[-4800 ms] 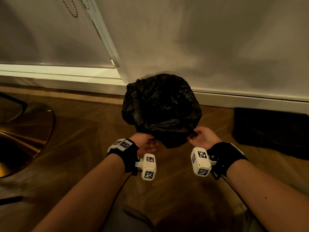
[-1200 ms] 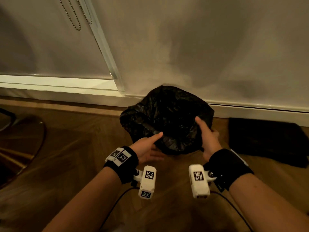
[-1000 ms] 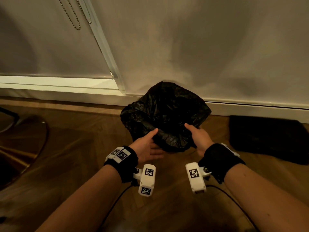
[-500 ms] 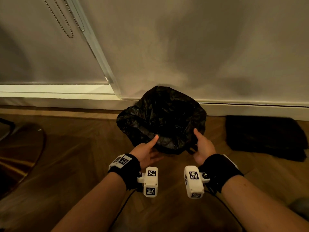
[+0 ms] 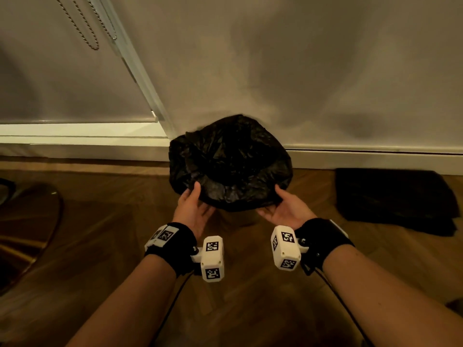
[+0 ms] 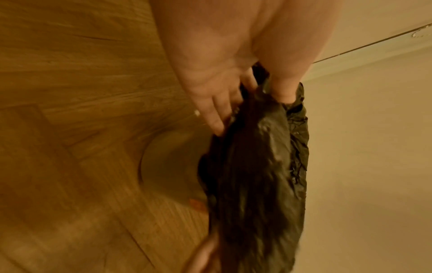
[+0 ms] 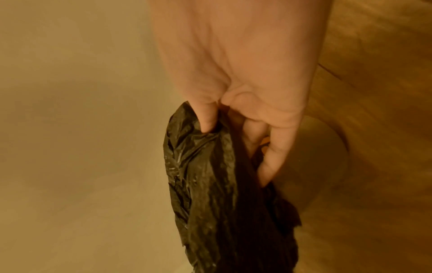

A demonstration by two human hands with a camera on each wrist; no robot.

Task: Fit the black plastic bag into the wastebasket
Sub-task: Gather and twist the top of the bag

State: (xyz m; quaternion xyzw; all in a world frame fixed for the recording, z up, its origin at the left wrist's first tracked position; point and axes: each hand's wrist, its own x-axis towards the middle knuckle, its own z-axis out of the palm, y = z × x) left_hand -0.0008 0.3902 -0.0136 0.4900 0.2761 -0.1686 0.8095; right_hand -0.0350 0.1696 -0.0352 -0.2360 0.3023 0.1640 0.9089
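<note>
Black plastic bag (image 5: 230, 161) mouth up, both hands (image 5: 193, 209) pinching rim.

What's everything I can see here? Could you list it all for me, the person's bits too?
bag: one, black, crinkly, draped over the bin's top by the wall.
bin: one, pale, on the floor under the bag; only its side shows.
floor: one, brown wood.
wall: one, pale, with a white skirting board.
blind: one, pale, far left, with a bead chain hanging.
dark flat thing: one, black, on the floor at right; cannot tell what.
wrist cameras: two, white, on black straps.
left hand: one, grip on the bag's near edge.
right hand: one, grip on the bag's near edge.
</note>
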